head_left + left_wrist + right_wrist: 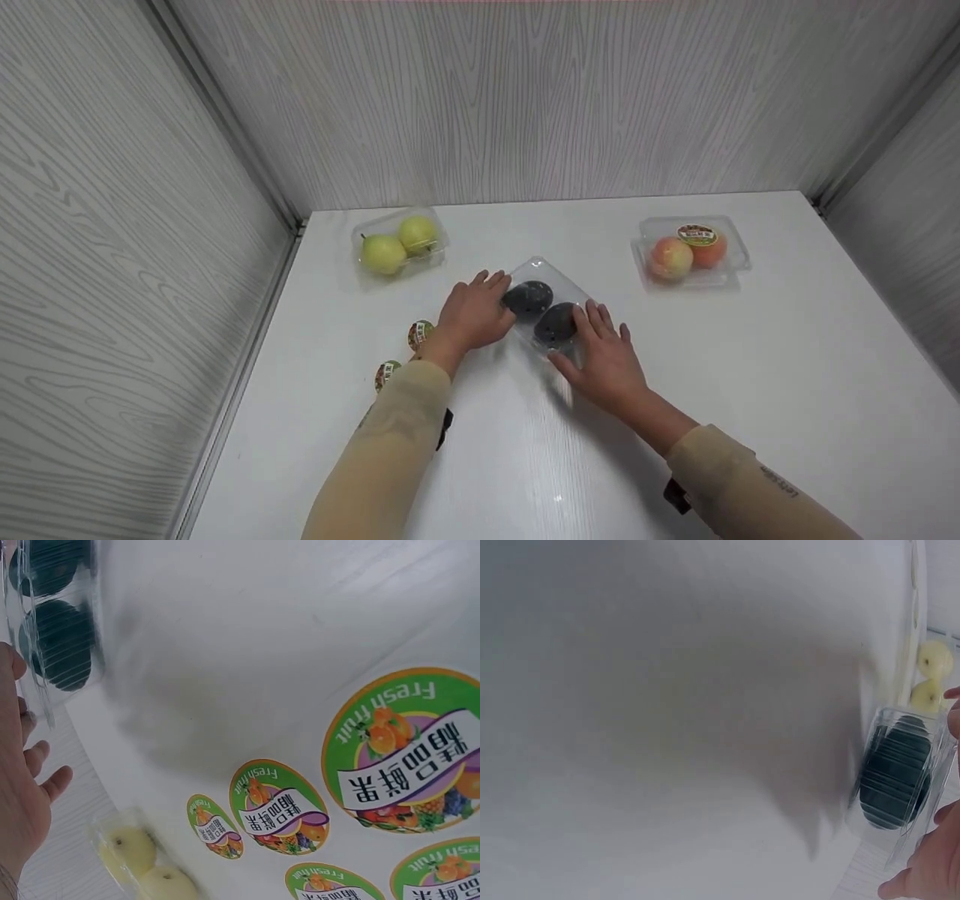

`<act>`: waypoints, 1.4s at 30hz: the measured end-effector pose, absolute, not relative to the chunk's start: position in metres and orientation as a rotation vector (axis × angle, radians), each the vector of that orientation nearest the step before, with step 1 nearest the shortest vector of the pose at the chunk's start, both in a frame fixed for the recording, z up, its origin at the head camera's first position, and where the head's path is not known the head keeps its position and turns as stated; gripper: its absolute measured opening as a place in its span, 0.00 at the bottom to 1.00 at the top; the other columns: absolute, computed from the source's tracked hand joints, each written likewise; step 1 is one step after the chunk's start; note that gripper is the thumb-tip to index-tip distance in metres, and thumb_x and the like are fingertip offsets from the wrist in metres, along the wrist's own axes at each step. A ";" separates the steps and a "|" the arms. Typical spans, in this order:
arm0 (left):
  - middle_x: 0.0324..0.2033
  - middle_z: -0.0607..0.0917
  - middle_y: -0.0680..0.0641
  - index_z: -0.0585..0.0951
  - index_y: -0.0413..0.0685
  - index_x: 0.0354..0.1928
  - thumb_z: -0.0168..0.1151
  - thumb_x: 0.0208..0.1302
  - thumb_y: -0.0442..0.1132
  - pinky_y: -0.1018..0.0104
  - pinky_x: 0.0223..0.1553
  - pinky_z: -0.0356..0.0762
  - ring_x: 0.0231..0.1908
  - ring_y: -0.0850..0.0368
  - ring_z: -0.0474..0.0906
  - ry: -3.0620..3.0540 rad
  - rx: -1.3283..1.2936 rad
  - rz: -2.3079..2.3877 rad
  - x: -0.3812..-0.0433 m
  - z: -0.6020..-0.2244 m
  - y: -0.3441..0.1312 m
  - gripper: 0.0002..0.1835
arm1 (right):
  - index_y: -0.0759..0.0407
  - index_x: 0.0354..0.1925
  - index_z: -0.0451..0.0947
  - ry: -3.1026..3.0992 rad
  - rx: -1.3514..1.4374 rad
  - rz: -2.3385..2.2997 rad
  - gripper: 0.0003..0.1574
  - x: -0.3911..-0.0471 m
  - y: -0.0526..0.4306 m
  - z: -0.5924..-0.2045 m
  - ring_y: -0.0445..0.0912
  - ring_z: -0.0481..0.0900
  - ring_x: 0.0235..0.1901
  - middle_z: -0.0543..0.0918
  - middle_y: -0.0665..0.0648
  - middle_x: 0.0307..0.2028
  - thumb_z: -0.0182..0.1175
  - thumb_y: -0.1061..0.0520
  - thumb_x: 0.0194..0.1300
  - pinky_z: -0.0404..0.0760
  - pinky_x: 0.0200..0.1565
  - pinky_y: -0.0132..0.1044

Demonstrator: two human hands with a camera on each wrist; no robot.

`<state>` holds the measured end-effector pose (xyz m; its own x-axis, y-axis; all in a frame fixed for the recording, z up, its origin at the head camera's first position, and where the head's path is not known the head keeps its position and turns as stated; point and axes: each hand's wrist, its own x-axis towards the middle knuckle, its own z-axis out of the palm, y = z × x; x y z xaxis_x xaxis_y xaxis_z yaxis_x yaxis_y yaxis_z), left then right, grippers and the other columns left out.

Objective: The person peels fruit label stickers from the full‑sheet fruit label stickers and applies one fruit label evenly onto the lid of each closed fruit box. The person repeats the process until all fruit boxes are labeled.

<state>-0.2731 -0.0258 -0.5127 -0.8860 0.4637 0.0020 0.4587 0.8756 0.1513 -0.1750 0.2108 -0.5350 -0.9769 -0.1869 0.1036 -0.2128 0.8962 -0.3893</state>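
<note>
In the head view a clear plastic box (537, 264) lies at a slant mid-table. Inside are two dark, egg-shaped fruits that look like avocados, one on the left (529, 299) and one on the right (555, 324). My left hand (474, 313) touches the box's left edge with fingers extended. At its right edge my right hand (604, 361) rests with straight fingers, its thumb by the near corner. The left wrist view has the box (56, 592) at the top left; the right wrist view has it (896, 772) at the right, above a shadow.
Two yellow-green pears (384, 254) sit in a clear box at the back left. At the back right, another clear box holds two peach-like fruits (671, 259) and bears an oval label (698, 235). Several oval fruit stickers (279, 808) lie by my left forearm. Wood-grain panels (525, 97) surround the table.
</note>
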 end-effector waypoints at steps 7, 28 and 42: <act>0.76 0.72 0.46 0.70 0.45 0.78 0.51 0.75 0.52 0.41 0.69 0.69 0.77 0.42 0.65 3.045 0.746 0.208 -0.266 -0.513 -0.025 0.34 | 0.65 0.82 0.57 -2.951 0.408 0.624 0.58 -0.178 0.225 -0.536 0.63 0.51 0.81 0.57 0.68 0.81 0.65 0.34 0.71 0.52 0.75 0.69; 0.72 0.77 0.46 0.73 0.46 0.76 0.50 0.78 0.61 0.45 0.67 0.71 0.75 0.44 0.68 3.160 0.658 0.128 -0.230 -0.526 -0.024 0.35 | 0.64 0.82 0.56 -2.967 0.464 0.652 0.47 -0.187 0.249 -0.540 0.66 0.58 0.78 0.59 0.68 0.80 0.57 0.45 0.76 0.54 0.74 0.71; 0.67 0.81 0.44 0.73 0.44 0.74 0.50 0.79 0.59 0.45 0.63 0.74 0.70 0.44 0.74 3.229 0.532 0.267 -0.213 -0.533 -0.017 0.34 | 0.60 0.83 0.56 -2.949 0.515 0.769 0.45 -0.193 0.258 -0.546 0.64 0.68 0.74 0.61 0.64 0.80 0.58 0.47 0.77 0.56 0.74 0.69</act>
